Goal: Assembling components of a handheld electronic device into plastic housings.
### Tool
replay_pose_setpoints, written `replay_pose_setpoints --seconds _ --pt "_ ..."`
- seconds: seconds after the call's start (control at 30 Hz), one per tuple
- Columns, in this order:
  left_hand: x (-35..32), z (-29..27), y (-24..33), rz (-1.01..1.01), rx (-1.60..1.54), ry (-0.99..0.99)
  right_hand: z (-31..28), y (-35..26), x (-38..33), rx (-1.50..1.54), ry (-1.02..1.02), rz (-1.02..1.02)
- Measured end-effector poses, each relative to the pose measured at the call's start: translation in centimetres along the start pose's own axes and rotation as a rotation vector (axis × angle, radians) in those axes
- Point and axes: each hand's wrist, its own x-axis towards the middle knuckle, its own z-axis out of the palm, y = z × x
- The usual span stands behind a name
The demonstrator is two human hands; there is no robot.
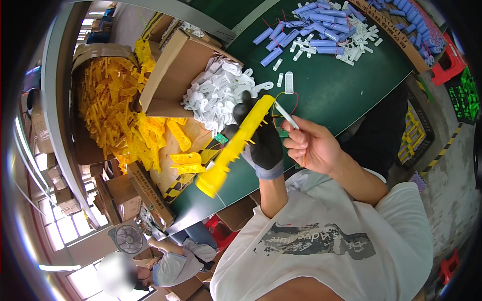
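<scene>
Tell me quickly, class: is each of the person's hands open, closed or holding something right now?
Left hand: gloved, holding a long yellow plastic part.
Right hand: bare, pinching a slim white piece.

Torch-shaped casing: yellow plastic, semi-glossy, ribbed along one edge. Left hand: covered by a dark glove, matt, finished with a grey cloth cuff. Slim white piece: smooth, apparently plastic. Heaped yellow parts: glossy plastic, slightly translucent. White pieces: smooth plastic, low sheen. Lilac cylinders: sleeved in smooth, plastic-like film. Carton: brown cardboard, matt. Tabletop: green, smooth, softly reflective. Shirt: white cloth, creased, printed in grey. Stool: red plastic, glossy.
</scene>
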Motion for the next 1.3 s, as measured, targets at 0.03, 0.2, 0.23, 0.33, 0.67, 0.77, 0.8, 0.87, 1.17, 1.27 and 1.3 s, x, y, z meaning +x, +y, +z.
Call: replay_pose_setpoints --seconds 0.03,0.2,0.23,0.33,0.67,0.77,0.8,0.87,1.17,1.27,1.3 --pt "-0.2 -0.5 0.4 -0.129 -0.149 0.002 0.1 0.1 0.1 0.012 -0.016 0.005" --pt "0.8 2.7 0.0 -0.052 -0.162 -0.268 -0.3 -0.4 0.3 0.15 -0.086 0.052" --pt "0.5 0.6 -0.2 -0.222 -0.153 -0.107 -0.4 -0.8 0.3 0.134 -0.102 0.031" --pt "0.5 0.2 -0.9 -0.096 -0.068 -0.054 -0.7 -1.1 0.3 0.105 -0.096 0.017" --pt "0.5 -0.5 -0.6 -0.057 0.081 -0.074 -0.6 -0.9 0.6 0.143 -0.023 0.069" --pt "0.7 -0.4 -0.4 -0.122 -0.086 -0.109 -0.1 -0.6 0.3 0.18 -0.023 0.07" --pt "0.6 -0.2 -0.3 -0.122 -0.084 -0.107 -0.1 -0.4 0.3 0.198 -0.04 0.08" --pt "0.6 0.3 -0.2 -0.176 -0.33 -0.147 0.0 -0.2 0.4 0.176 -0.025 0.076" --pt "0.5 -2.4 0.3 -0.125 -0.145 -0.173 -0.8 -0.4 0.9 0.101 0.042 0.082" --pt "0.8 -3.0 0.2 -0.179 -0.156 -0.249 0.0 -0.1 0.9 0.118 0.065 0.072" --pt "0.9 -2.7 0.3 -0.217 -0.149 -0.292 0.2 0.0 0.9 0.133 0.098 0.056"
